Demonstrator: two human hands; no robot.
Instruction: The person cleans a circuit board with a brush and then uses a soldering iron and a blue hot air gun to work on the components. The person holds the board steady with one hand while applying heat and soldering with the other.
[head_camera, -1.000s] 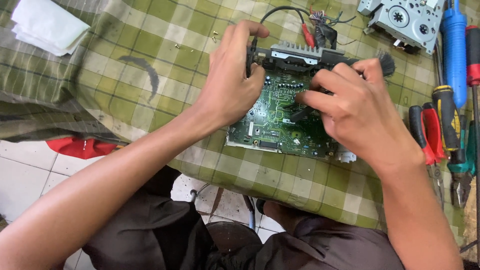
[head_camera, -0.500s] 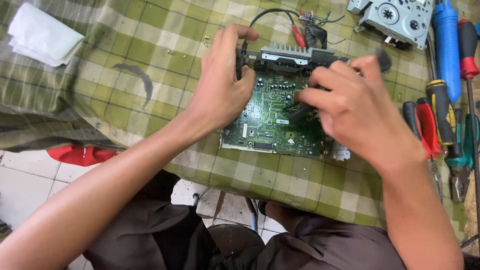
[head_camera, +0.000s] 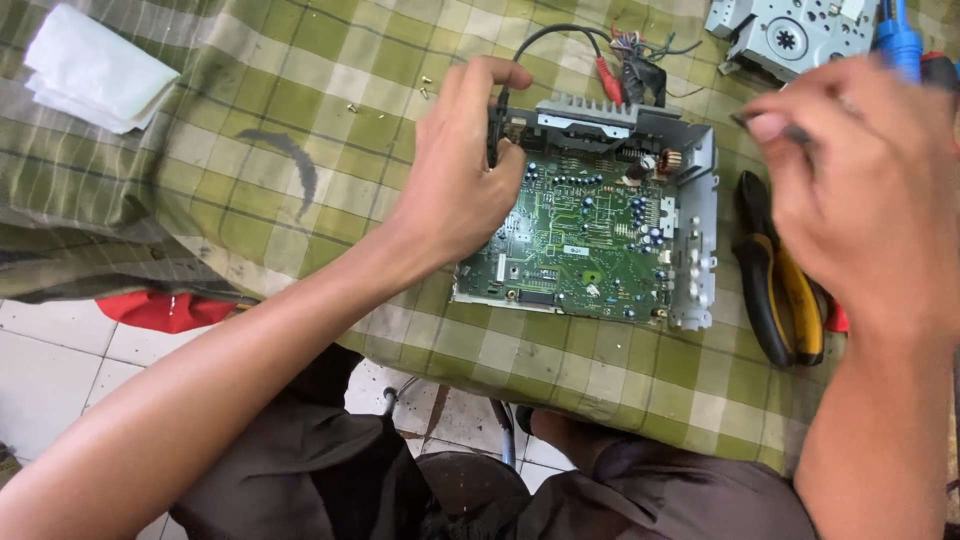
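Change: right hand (head_camera: 860, 200) is off the board (head_camera: 585, 240), now raised over the pliers (head_camera: 780, 290).
Left hand (head_camera: 460, 180): grip closed on board's left end.
Right grip: blurred, cannot tell.
Board: flat on desk (head_camera: 250, 150), long axis left-right, heatsink edge away.

A matt woven checked cloth (head_camera: 300, 90) covers the counter. The circuit board (head_camera: 575, 245) is glossy green laminate in a dull grey metal frame (head_camera: 700, 210) with a finned metal heatsink (head_camera: 585, 115). The pliers (head_camera: 785, 290) have smooth yellow-and-black plastic grips. Soft white tissue (head_camera: 95, 70).
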